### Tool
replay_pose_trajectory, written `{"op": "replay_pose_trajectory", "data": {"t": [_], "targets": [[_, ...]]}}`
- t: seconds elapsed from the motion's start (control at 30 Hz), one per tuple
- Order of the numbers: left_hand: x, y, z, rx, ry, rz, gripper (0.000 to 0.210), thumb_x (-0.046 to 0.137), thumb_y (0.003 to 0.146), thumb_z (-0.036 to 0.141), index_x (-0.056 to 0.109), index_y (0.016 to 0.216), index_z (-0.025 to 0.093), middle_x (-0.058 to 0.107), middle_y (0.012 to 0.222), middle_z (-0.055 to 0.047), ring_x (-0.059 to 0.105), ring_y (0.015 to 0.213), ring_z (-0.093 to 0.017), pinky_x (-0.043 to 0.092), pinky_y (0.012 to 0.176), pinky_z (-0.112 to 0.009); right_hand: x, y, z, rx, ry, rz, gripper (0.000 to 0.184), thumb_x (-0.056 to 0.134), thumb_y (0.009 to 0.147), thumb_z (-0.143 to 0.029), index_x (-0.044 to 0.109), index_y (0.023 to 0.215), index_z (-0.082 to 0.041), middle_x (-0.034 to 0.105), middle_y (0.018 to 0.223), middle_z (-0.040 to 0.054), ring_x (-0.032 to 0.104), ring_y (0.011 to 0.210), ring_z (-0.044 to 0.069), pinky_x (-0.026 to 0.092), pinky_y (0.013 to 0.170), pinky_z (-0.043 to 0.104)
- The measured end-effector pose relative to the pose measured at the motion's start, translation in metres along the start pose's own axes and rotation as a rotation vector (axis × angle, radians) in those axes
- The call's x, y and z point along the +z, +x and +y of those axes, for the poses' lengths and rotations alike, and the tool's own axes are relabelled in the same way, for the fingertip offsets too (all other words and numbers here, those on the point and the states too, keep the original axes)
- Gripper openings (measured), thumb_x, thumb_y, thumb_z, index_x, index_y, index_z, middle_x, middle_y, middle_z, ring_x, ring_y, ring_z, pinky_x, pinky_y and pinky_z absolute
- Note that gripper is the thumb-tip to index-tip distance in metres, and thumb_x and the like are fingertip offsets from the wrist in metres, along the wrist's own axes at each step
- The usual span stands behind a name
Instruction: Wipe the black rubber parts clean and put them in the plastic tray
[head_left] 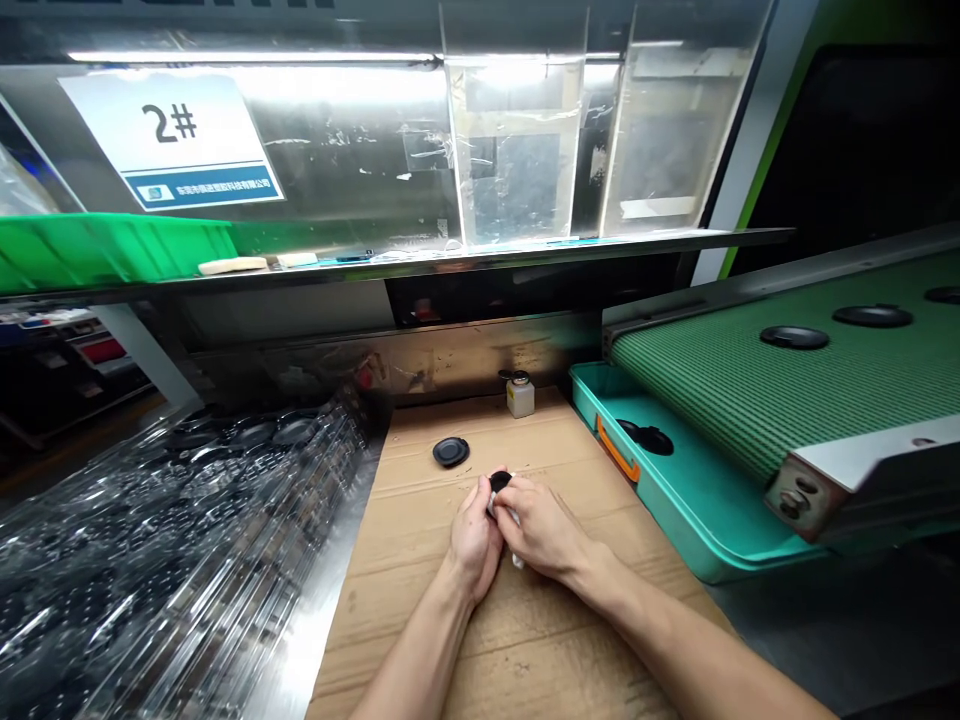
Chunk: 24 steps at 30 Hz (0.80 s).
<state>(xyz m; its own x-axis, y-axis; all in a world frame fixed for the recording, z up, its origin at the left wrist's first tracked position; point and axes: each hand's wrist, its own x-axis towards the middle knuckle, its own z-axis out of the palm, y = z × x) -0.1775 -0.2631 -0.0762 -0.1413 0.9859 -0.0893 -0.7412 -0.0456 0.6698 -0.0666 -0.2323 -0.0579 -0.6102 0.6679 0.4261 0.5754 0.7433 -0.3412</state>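
Note:
Over the cardboard sheet, my left hand is closed around a round black plastic part, most of it hidden by fingers. Pressed against that part is my right hand, its fingers pinched on a white cloth whose end pokes out below. A second round black part lies on the cardboard just beyond my left hand. Farther back stands a small whitish bottle with a dark top.
At right, a green conveyor belt carries several black parts above a teal bin with more inside. Stacked clear plastic trays of black parts fill the left. A metal shelf with a green crate crosses the back.

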Motion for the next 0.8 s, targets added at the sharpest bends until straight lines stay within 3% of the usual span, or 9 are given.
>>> {"op": "replay_pose_trajectory", "data": {"t": [0.17, 0.3, 0.43, 0.6, 0.73, 0.8], "targets": [[0.004, -0.001, 0.000, -0.022, 0.038, 0.044, 0.026, 0.057, 0.087, 0.029, 0.064, 0.110, 0.018, 0.064, 0.117, -0.010, 0.056, 0.115, -0.023, 0.046, 0.097, -0.039, -0.001, 0.001, 0.005, 0.169, -0.118, 0.087, 0.020, 0.042, 0.091, -0.022, 0.061, 0.085, -0.020, 0.061, 0.086, 0.0046, 0.056, 0.072, 0.015, 0.037, 0.064, 0.024], [0.005, -0.003, 0.000, 0.021, 0.033, 0.031, 0.026, 0.055, 0.088, 0.028, 0.064, 0.109, 0.015, 0.063, 0.119, -0.011, 0.055, 0.116, -0.021, 0.044, 0.100, -0.032, 0.001, 0.002, 0.005, 0.013, 0.036, 0.003, 0.020, 0.045, 0.089, -0.019, 0.062, 0.079, -0.021, 0.062, 0.081, 0.0024, 0.057, 0.075, 0.013, 0.038, 0.068, 0.022], [0.006, -0.002, -0.001, -0.002, 0.038, 0.034, 0.026, 0.055, 0.088, 0.027, 0.063, 0.110, 0.016, 0.063, 0.119, -0.011, 0.056, 0.115, -0.022, 0.046, 0.098, -0.035, 0.002, 0.003, 0.006, 0.139, -0.023, 0.122, 0.020, 0.044, 0.089, -0.021, 0.063, 0.085, -0.020, 0.063, 0.085, 0.0042, 0.057, 0.072, 0.014, 0.037, 0.065, 0.022], [-0.003, 0.004, 0.014, -0.027, -0.078, 0.072, 0.025, 0.050, 0.090, 0.028, 0.060, 0.107, 0.013, 0.063, 0.116, -0.016, 0.059, 0.111, -0.025, 0.049, 0.094, -0.042, -0.007, 0.006, 0.023, 0.039, 0.092, 0.000, 0.021, 0.049, 0.085, -0.022, 0.064, 0.071, -0.021, 0.065, 0.073, 0.0003, 0.057, 0.068, 0.012, 0.037, 0.064, 0.021], [-0.015, 0.009, 0.030, -0.108, -0.173, 0.122, 0.029, 0.043, 0.092, 0.030, 0.057, 0.109, 0.010, 0.058, 0.123, -0.022, 0.059, 0.112, -0.029, 0.052, 0.090, -0.042, -0.020, 0.008, 0.047, 0.369, -0.174, 0.087, 0.022, 0.049, 0.085, -0.024, 0.066, 0.072, -0.018, 0.066, 0.075, 0.0086, 0.058, 0.072, 0.018, 0.036, 0.064, 0.027], [-0.019, 0.011, 0.033, -0.127, -0.190, 0.129, 0.031, 0.042, 0.093, 0.031, 0.056, 0.108, 0.009, 0.056, 0.125, -0.023, 0.058, 0.113, -0.030, 0.053, 0.088, -0.041, -0.022, 0.007, 0.051, 0.410, -0.294, 0.080, 0.024, 0.049, 0.086, -0.025, 0.067, 0.072, -0.017, 0.065, 0.080, 0.0128, 0.058, 0.081, 0.023, 0.037, 0.067, 0.030]]}}
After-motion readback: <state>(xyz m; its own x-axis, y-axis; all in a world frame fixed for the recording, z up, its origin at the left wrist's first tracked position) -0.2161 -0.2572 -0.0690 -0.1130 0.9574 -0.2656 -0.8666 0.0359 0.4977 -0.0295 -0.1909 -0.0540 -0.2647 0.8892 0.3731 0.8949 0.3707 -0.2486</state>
